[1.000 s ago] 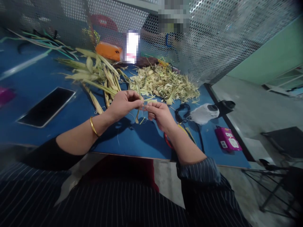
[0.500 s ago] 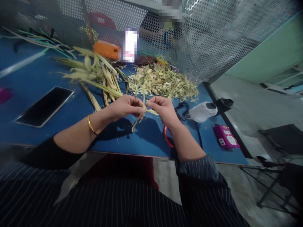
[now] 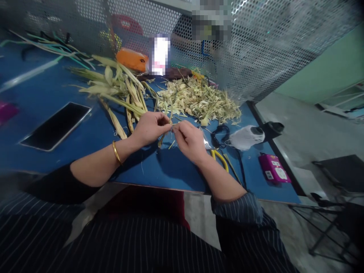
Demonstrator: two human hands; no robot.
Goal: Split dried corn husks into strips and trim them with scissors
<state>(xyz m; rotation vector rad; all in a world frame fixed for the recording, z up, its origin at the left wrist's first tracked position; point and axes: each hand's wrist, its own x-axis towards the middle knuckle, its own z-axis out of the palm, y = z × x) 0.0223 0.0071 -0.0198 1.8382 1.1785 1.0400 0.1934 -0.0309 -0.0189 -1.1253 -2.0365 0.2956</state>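
Note:
My left hand (image 3: 149, 128) pinches a thin strip of corn husk (image 3: 160, 142) between thumb and forefinger, with one end above the fingers and the other hanging below. Against those fingertips my right hand (image 3: 189, 140) is closed with its fingers curled, gripping the same piece; the exact point of its hold is hidden. Long dried corn husks (image 3: 113, 85) lie beyond my left hand. A heap of shredded husk bits (image 3: 196, 98) spreads behind both hands. Beside my right wrist, scissors (image 3: 220, 160) with a yellow handle are partly covered by the hand.
A dark-screened phone (image 3: 57, 127) lies at left on the blue table (image 3: 176, 174). Behind stand an orange pouch (image 3: 132, 60) and a lit, blurred screen (image 3: 160, 53) before a perforated metal panel. At right are a white bundle (image 3: 246, 137), black cord (image 3: 220, 134) and a purple packet (image 3: 274, 168).
My right hand has moved in against the left fingertips and its fingers have curled more. The yellow scissor handle now shows where a red one showed. The view has shifted slightly.

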